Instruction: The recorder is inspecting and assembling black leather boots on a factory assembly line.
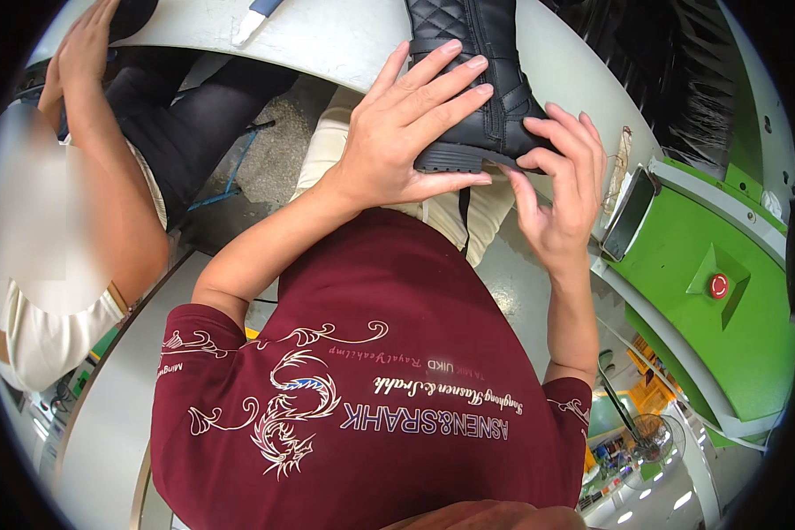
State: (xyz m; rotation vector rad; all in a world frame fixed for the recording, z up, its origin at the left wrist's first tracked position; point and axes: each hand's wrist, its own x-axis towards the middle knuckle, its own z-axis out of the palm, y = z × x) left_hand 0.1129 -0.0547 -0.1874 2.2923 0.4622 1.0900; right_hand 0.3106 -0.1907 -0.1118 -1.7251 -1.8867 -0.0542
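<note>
The left hand [406, 132] lies spread flat against the side of a black boot [477, 84], fingers fanned across the ankle and thumb tucked under the heel edge of the sole. The right hand [561, 190] cups the boot from the other side, its fingers curled over the toe end of the upper and its thumb reaching toward the sole; it grips rather than pinches. Between them the boot is held just above the person's lap, its quilted shaft pointing away toward the curved pale tabletop [344, 40].

The step in hand looks like an inspection or pressing of the sole join, with the boot steadied by both hands (the thumbs sit right along the sole edge). A next move would probably call for turning the boot while keeping the left palm firm, so the sole line stays in view.

Counted: one boot, two hands of the wearer, and one hand of a co-worker [84, 49] at the upper left, resting near the tabletop edge. One white, blue-tipped tool [254, 18] lies on the tabletop. To the right stands one green machine [724, 238] with one red button [719, 285], and one dark phone-like slab [629, 215] leans against it.
</note>
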